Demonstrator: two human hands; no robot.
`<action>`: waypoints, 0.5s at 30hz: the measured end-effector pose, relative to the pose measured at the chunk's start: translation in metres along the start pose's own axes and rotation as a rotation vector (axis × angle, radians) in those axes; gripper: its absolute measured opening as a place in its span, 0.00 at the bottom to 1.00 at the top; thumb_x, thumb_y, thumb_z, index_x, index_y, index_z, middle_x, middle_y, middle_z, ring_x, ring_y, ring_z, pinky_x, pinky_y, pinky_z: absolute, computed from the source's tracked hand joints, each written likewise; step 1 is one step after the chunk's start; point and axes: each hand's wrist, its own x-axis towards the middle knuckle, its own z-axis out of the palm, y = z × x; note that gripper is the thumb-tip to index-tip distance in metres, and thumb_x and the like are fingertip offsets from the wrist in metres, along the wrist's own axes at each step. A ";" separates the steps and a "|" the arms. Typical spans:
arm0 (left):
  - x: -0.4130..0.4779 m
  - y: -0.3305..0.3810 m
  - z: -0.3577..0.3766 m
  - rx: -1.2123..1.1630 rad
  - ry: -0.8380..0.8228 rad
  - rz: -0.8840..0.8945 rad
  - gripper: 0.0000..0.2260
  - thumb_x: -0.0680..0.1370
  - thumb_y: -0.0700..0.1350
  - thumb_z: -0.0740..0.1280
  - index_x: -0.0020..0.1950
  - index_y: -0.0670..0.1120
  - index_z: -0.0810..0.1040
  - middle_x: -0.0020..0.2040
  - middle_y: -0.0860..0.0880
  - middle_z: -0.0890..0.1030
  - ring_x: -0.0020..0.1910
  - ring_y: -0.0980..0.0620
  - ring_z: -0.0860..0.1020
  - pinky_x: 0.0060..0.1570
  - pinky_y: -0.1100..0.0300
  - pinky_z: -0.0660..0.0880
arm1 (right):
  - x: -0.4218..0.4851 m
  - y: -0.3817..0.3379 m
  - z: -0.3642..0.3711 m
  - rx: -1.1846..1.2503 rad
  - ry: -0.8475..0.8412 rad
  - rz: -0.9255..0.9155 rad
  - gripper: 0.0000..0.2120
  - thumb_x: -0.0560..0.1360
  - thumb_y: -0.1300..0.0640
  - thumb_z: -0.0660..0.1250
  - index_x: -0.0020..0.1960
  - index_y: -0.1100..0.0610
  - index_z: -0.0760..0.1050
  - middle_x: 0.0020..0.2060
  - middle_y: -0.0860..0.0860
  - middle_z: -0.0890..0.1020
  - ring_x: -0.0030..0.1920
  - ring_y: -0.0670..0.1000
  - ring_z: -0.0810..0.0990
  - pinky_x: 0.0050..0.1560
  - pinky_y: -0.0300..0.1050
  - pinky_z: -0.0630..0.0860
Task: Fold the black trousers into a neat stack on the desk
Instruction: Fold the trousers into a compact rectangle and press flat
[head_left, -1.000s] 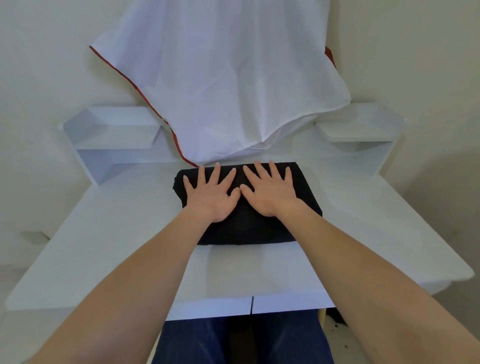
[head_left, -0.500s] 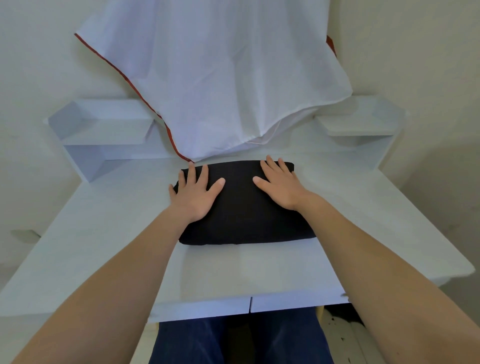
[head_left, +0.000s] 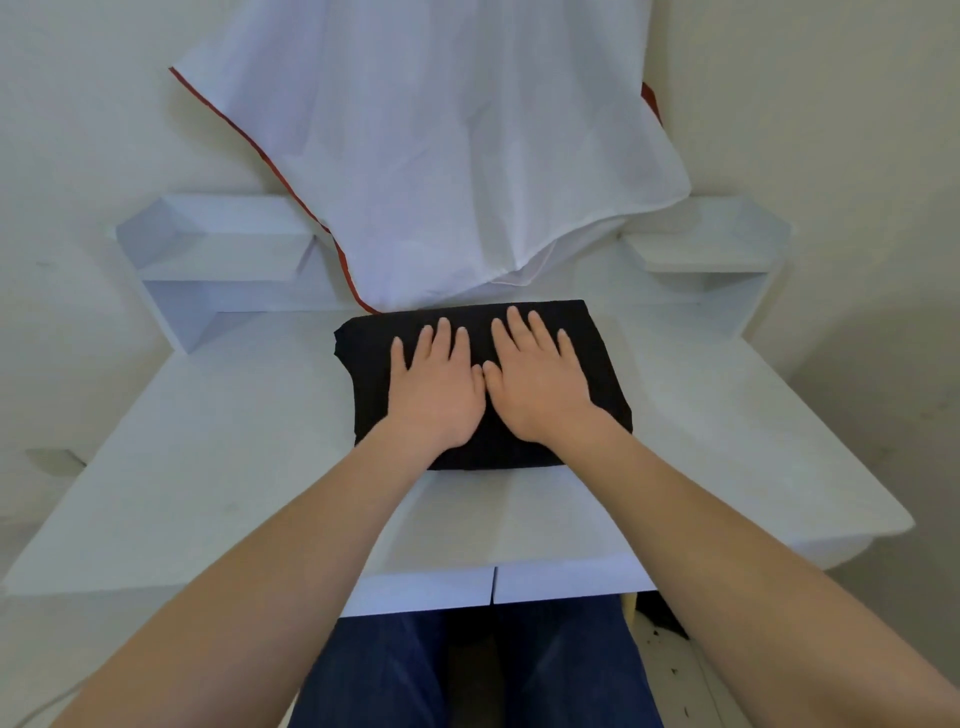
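- Here the black trousers (head_left: 605, 379) lie folded into a compact rectangular bundle on the desk (head_left: 208, 467), midway between its left and right edges and close to its back edge.
- The left hand (head_left: 436, 395) lies palm down on the bundle's left half, fingers straight and slightly spread, pointing toward the back edge.
- The right hand (head_left: 540, 389) lies the same way on the right half; the two thumbs meet, or nearly so, at the middle.
- Neither hand grips anything: both are flat and press on the fabric.
- A strip of bare desktop separates the bundle from the desk's front edge.
- A white cloth (head_left: 441, 156) with red trim (head_left: 291, 187) hangs behind, its lower end reaching the back edge just behind the trousers.
- Raised shelves stand at the back left corner (head_left: 223, 260) and the back right corner (head_left: 711, 254).
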 end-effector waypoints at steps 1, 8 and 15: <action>-0.004 0.003 0.005 -0.009 -0.024 0.016 0.26 0.83 0.52 0.45 0.79 0.46 0.48 0.80 0.45 0.47 0.78 0.45 0.46 0.74 0.42 0.43 | -0.005 -0.002 0.006 -0.010 -0.024 -0.006 0.28 0.82 0.46 0.45 0.79 0.55 0.46 0.79 0.53 0.47 0.78 0.55 0.44 0.75 0.57 0.44; -0.014 -0.021 0.017 0.058 -0.043 0.002 0.32 0.78 0.64 0.39 0.79 0.49 0.44 0.80 0.45 0.45 0.78 0.44 0.44 0.74 0.45 0.43 | -0.013 0.015 0.013 -0.067 -0.042 0.017 0.35 0.77 0.34 0.41 0.79 0.51 0.44 0.79 0.51 0.46 0.78 0.56 0.44 0.75 0.59 0.43; -0.016 -0.051 0.003 -0.039 -0.156 -0.051 0.36 0.77 0.67 0.42 0.79 0.46 0.46 0.80 0.47 0.45 0.78 0.48 0.44 0.74 0.45 0.41 | -0.014 0.032 0.000 0.010 -0.104 0.093 0.41 0.76 0.30 0.42 0.79 0.55 0.43 0.79 0.51 0.45 0.78 0.54 0.43 0.76 0.52 0.45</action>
